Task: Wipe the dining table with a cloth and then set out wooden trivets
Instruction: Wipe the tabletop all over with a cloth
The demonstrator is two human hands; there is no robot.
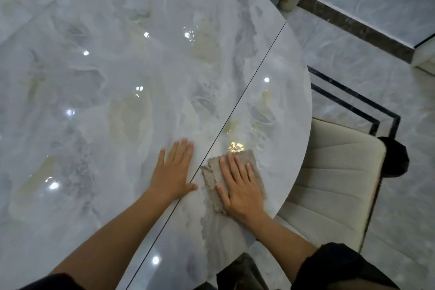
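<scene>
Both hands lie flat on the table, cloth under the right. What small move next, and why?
Probably slide the right hand, pressing the cloth flat, forward across the table, right of the seam; the left hand braces flat beside it, and no trivets are in view yet.

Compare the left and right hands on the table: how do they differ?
The left hand rests on the bare table; the right hand presses the beige cloth. The left hand sits mostly left of the dark seam, the right hand right of it, nearer the table's edge. Both lie palm down with fingers straight.
</scene>
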